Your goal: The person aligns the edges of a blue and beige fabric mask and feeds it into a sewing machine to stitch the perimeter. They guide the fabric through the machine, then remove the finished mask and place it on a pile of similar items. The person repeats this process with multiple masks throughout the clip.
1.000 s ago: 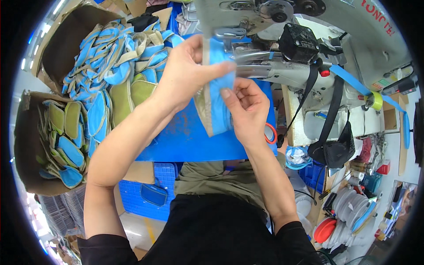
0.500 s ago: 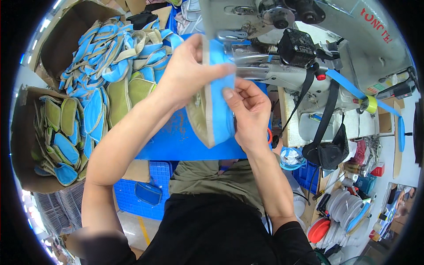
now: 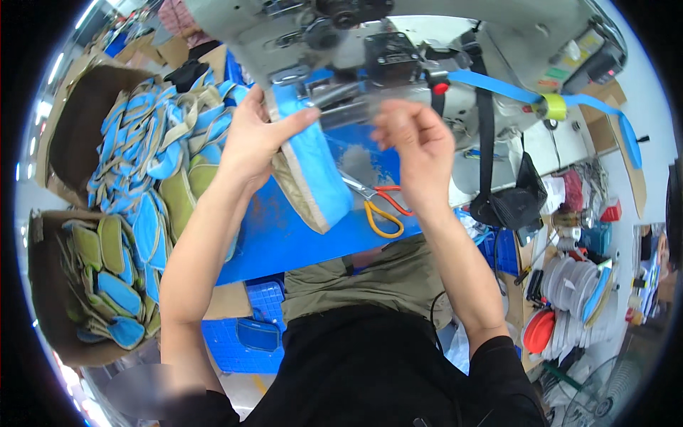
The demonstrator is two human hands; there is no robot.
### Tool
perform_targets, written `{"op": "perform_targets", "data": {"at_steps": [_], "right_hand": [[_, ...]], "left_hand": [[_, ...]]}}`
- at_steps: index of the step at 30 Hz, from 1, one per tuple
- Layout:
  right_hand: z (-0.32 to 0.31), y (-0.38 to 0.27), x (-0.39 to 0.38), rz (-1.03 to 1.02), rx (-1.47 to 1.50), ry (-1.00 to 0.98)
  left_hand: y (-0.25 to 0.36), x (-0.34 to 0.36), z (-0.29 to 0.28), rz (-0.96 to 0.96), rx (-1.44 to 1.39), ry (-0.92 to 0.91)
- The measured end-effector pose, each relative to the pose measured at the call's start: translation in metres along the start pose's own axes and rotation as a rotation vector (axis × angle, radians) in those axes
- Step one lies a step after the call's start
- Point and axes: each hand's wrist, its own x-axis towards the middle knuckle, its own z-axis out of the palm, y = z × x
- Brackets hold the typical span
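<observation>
My left hand (image 3: 252, 139) grips a blue and khaki fabric pouch (image 3: 318, 174) with pale trim along its edge, thumb laid over the blue side. The pouch's upper end sits under the head of a grey sewing machine (image 3: 238, 32). Off to the right of the pouch, my right hand (image 3: 420, 146) is raised close to the machine's metal parts. Its fingers are curled together and slightly blurred, and whatever may be between them is hidden. Between the pouch and this hand, scissors (image 3: 367, 192) with red and yellow handles lie on the blue tabletop (image 3: 267, 252).
Heaped blue and khaki fabric pieces (image 3: 146, 135) are at the left, beside a cardboard box (image 3: 46, 285) of similar pieces. Blue tape (image 3: 498, 86) runs through a yellow roll (image 3: 553, 107) to the machine. A black mesh bag (image 3: 518, 206) hangs at the right.
My right hand has let go of the pouch and moved off to its right. The pouch has shifted left in the view, and the scissors have come into sight.
</observation>
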Motion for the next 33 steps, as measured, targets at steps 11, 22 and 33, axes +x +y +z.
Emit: {"op": "perform_targets", "data": {"at_steps": [11, 22, 33], "right_hand": [[0.017, 0.012, -0.012, 0.093, 0.029, 0.012], [0.050, 0.022, -0.013, 0.327, 0.179, -0.154], [0.052, 0.022, -0.015, 0.395, 0.340, -0.104]], "left_hand": [[-0.001, 0.001, -0.002, -0.010, -0.025, -0.036], [0.003, -0.004, -0.007, -0.098, -0.045, -0.019], [0.012, -0.010, 0.000, -0.098, -0.125, -0.013]]}}
